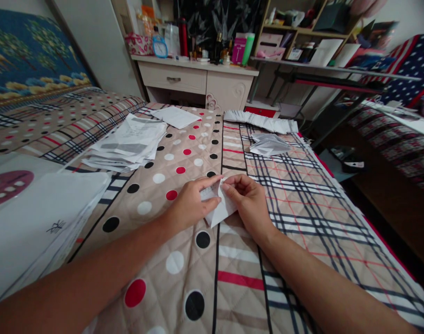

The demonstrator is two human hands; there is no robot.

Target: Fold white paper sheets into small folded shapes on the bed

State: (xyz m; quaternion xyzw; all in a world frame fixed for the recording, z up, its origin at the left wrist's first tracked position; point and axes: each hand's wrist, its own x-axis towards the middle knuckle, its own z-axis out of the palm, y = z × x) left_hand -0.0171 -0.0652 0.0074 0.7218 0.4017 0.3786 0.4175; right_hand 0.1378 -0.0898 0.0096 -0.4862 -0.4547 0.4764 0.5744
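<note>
While the folded paper (221, 211) sits pinched at mid-bed, I judge this crease needs its edges lined up and pressed flat against the quilt (302, 208). The paper is small, white and faintly printed, and it comes to a point. Left hand (191, 204) and right hand (248, 202) both grip its top, fingertips nearly meeting. A stack of sheets (128, 144) lies well apart on the left.

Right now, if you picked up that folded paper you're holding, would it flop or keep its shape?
Probably keeps its shape: the folded paper, pinched between left hand and right hand, shows layered creases, so likely stiffer than a flat sheet. Likely very light, being thin. On the quilted bedspread it probably slides little and won't roll.
</note>
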